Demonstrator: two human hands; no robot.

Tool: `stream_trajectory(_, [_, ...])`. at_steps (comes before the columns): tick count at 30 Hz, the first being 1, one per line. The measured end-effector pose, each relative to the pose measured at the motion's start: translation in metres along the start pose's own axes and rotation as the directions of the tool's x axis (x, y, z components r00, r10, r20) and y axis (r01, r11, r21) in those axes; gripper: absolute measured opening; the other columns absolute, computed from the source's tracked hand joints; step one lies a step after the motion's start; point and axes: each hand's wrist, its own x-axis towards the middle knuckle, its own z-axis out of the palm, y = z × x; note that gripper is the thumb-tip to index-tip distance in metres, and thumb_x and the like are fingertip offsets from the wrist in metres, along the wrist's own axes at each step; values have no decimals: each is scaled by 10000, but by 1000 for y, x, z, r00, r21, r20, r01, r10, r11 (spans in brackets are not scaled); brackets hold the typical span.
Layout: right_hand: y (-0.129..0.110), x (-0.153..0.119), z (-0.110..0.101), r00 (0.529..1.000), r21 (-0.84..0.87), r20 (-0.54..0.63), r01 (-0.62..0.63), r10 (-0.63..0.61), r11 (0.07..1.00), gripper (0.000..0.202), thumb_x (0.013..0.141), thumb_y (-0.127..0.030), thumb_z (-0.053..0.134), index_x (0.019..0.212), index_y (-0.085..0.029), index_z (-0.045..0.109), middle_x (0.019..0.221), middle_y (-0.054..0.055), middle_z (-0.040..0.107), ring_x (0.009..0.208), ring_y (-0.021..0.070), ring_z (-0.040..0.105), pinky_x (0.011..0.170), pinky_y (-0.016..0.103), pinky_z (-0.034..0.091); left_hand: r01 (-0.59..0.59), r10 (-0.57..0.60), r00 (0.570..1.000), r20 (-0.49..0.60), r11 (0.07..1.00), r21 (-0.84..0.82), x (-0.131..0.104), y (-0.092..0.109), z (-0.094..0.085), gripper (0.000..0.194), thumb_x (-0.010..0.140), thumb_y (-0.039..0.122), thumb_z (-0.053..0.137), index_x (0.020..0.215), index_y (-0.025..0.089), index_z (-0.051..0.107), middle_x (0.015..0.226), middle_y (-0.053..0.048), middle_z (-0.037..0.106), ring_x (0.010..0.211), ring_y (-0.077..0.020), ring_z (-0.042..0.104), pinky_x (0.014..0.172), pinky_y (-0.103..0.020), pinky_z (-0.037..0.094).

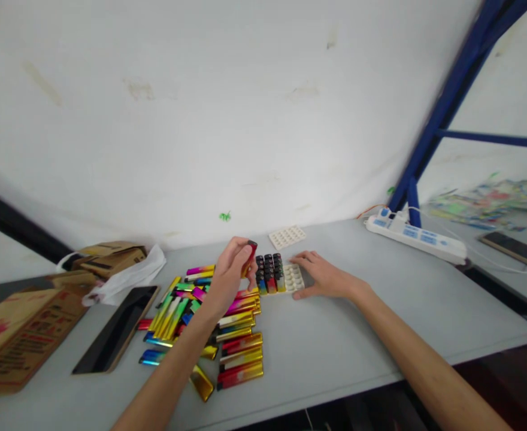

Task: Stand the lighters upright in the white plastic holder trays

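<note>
The left hand (231,269) has its grip closed on one red lighter (248,261), thumb and fingers pinching its sides with the dark top uppermost; holding it upright like this seems to match how the others stand beside it. The right hand (324,276) has its grip spread wide around the bare end of the pale tray (293,279), thumb at the near edge and fingertips at the far edge, probably to keep it from sliding; firm contact is hard to confirm.

In the tray, standing lighters (270,274) fill the left part in close rows, dark tops up, likely kept erect by the pockets. The held lighter is just beside them.

Loose lighters (169,317) lie heaped to the left, presumably there to be within the left hand's reach, and several nearer ones lie side by side with gold ends facing right. A second pale tray (287,237) lies behind, near the wall. Farther left on the bench (357,341), a dark flat device (115,329) and a cardboard box (25,335) sit outside the working space.
</note>
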Motion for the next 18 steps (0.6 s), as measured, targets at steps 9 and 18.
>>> stream_trajectory(9, [1, 0, 1, 997, -62, -43, -66, 64, 996, 801, 665, -635, 847, 1269, -174, 591, 1255, 162, 578, 1150, 342, 539, 1026, 525, 454, -166, 106, 979, 177, 913, 374, 47, -6, 20, 231, 794, 326, 762, 928, 178, 646, 867, -54, 749, 836, -187, 709, 817, -293, 539])
stream_trajectory(18, [-1, 1, 3, 997, -85, -52, -69, 65, 994, 776, 689, -664, 818, 1230, -160, 581, 1213, 153, 571, 1103, 328, 537, 999, 513, 468, -115, 12, 969, 247, 906, 408, 74, -28, 20, 264, 817, 362, 720, 963, 192, 581, 876, -81, 779, 798, -217, 752, 736, -321, 579])
